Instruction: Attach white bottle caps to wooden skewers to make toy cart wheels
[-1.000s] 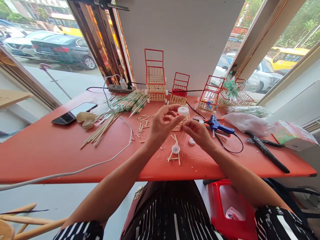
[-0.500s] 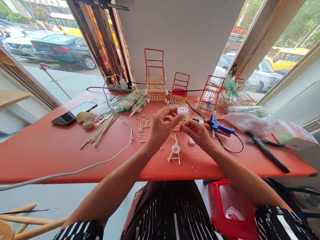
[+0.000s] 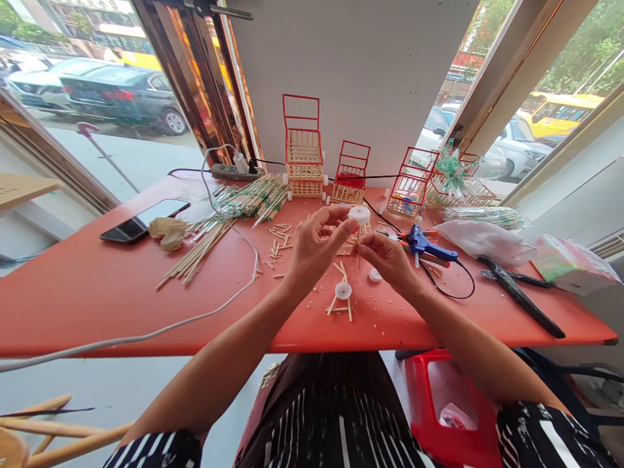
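Between thumb and index finger, my left hand (image 3: 319,240) grips a white round plastic cap (image 3: 359,216). A thin wooden stick (image 3: 359,250) points down from beneath the cap, pinched by my right hand (image 3: 387,257). Whether the stick is fixed to the cap I cannot tell. Below my hands, another white cap (image 3: 343,290) rests on several short sticks (image 3: 340,309) on the red table. A third white cap (image 3: 375,275) lies under my right hand. Partly hidden behind my hands is a small wooden lattice piece (image 3: 347,247).
Small stick carts (image 3: 303,159) with red handles stand along the wall. Long sticks (image 3: 195,257) and cut pieces (image 3: 279,240) lie left. A blue glue gun (image 3: 429,247), pliers (image 3: 390,235) and a black-handled tool (image 3: 521,296) lie right. A white cable (image 3: 195,318) crosses the table.
Both hands have shifted very slightly to the right, carrying the cap and stick along. Nothing on the table has moved.
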Demonstrator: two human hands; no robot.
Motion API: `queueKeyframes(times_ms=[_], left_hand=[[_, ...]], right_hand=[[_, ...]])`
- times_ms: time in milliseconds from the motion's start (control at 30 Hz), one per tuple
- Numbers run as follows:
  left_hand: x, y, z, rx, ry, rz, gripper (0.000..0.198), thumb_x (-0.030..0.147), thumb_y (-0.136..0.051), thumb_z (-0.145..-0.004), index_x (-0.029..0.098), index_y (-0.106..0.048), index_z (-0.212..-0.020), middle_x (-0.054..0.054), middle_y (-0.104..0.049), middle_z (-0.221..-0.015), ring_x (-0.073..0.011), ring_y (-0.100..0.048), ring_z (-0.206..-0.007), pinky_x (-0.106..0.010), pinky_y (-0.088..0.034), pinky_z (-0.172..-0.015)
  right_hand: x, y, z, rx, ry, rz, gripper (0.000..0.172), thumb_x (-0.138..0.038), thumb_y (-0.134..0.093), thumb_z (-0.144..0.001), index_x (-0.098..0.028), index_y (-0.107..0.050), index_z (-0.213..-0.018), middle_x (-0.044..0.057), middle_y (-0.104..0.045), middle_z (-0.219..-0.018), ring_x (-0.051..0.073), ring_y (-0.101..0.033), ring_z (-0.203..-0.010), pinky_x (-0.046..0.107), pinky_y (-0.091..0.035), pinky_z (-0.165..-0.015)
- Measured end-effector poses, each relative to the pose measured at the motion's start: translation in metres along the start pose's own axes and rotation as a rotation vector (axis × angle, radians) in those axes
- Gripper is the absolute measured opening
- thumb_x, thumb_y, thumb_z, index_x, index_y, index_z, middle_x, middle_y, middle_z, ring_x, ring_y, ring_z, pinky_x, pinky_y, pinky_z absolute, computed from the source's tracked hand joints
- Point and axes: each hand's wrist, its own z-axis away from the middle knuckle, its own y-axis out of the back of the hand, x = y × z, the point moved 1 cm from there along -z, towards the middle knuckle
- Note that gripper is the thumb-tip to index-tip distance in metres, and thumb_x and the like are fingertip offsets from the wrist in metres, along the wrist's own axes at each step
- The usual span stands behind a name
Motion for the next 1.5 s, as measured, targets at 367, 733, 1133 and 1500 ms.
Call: queueKeyframes(times_ms=[367, 733, 1133, 1500], left_hand=[[-0.022, -0.001, -0.004, -0.089, 0.07, -0.067, 0.018, 0.022, -0.059, -0.091, 0.017, -0.073, -0.101, -0.006, -0.078, -0.095, -0.015, -0.069, -0.079, -0.026, -0.053, -0.072], [-0.041, -0.018, 0.004, -0.292, 0.292, 0.303, 0.039, 0.033, -0.084, -0.071, 0.016, -0.066, -0.1, -0.007, -0.078, -0.089, -0.0199, -0.076, -0.087, -0.035, -0.059, -0.084], [-0.037, -0.021, 0.007, -0.389, 0.267, 0.273, 0.022, 0.033, -0.082, -0.072, 0.015, -0.074, -0.082, -0.003, -0.075, -0.077, -0.0136, -0.067, -0.068, -0.029, -0.056, -0.072], [-0.034, -0.02, 0.008, -0.411, 0.207, 0.172, 0.013, 0.029, -0.07, -0.077, 0.016, -0.074, -0.079, -0.004, -0.075, -0.076, -0.0139, -0.065, -0.065, -0.028, -0.054, -0.067]], right_hand=[[-0.011, 0.005, -0.004, 0.059, -0.04, -0.097, 0.035, -0.056, -0.074, -0.088, -0.021, -0.066, -0.084, 0.001, -0.069, -0.083, 0.014, -0.059, -0.075, 0.029, -0.049, -0.073], [-0.015, 0.006, -0.003, 0.12, -0.014, -0.063, 0.035, -0.058, -0.075, -0.086, -0.024, -0.067, -0.084, 0.005, -0.067, -0.097, 0.02, -0.062, -0.095, 0.033, -0.053, -0.082], [-0.011, 0.003, -0.003, 0.069, -0.016, -0.121, 0.037, -0.058, -0.078, -0.083, -0.023, -0.064, -0.083, 0.001, -0.062, -0.085, 0.016, -0.059, -0.077, 0.03, -0.051, -0.067], [-0.011, 0.007, -0.004, 0.045, -0.002, -0.071, 0.036, -0.057, -0.076, -0.085, -0.022, -0.066, -0.087, 0.001, -0.064, -0.082, 0.014, -0.06, -0.07, 0.03, -0.052, -0.063]])
